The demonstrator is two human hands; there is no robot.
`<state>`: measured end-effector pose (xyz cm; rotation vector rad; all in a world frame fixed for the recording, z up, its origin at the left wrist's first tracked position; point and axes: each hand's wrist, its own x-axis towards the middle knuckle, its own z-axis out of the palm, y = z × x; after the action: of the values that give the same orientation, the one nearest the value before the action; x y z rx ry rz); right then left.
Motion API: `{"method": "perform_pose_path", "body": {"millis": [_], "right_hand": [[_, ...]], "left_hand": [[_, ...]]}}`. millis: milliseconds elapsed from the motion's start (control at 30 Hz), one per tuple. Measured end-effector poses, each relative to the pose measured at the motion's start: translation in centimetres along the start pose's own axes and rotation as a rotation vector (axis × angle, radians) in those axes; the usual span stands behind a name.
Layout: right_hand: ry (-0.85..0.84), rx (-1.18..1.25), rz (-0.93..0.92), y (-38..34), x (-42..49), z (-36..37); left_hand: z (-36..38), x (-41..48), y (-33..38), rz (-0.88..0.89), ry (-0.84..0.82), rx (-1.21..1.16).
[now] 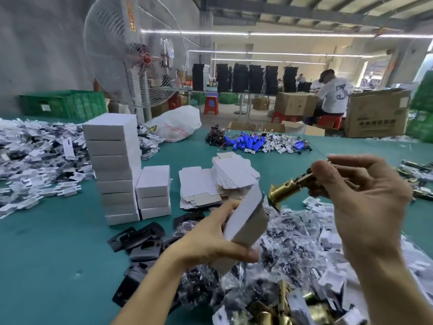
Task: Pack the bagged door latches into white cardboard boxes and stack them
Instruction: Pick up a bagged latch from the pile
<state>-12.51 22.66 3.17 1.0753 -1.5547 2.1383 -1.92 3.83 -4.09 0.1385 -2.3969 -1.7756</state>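
Closed white boxes: tall stack (112, 170), about eight; short stack (153, 191) touching its right side, three.
Flat box blanks (199, 184): two piles, behind hands.
Black plates (140, 240): several, loose on green desk (46, 254); exact count unclear.
Bagged parts heap (300, 249): one, lower right, uncountable.
Left hand (210, 240): curled round one white box (246, 219), tilted, above heap.
Right hand (358, 191): thumb and fingertips pinching one brass latch (285, 190) by rear end, other fingers spread.
Latch in air, round end just beside box's upper end, outside it.

Box (246, 221) in left hand (210, 240); latch (288, 188) in right hand (356, 195)
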Motion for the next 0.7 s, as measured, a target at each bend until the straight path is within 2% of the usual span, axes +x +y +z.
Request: {"method": "perform_pose_path", "body": {"millis": [333, 433, 533, 700], "right_hand": [[-0.294, -0.095, 0.088, -0.4, -0.9, 1.6], [-0.485, -0.191, 0.181, -0.3, -0.9, 1.4], [-0.669, -0.283, 0.192, -0.1, -1.0, 1.0], [-0.636, -0.330, 0.130, 0.4, -1.0, 1.0]], "left_hand": [[1.0, 0.2, 0.2, 0.095, -0.021, -0.038], [1.0, 0.2, 0.1, 0.099, -0.019, -0.039], [1.1, 0.3, -0.1, 0.088, -0.015, -0.019], [1.3, 0.5, -0.2, 0.102, -0.014, -0.067]]}}
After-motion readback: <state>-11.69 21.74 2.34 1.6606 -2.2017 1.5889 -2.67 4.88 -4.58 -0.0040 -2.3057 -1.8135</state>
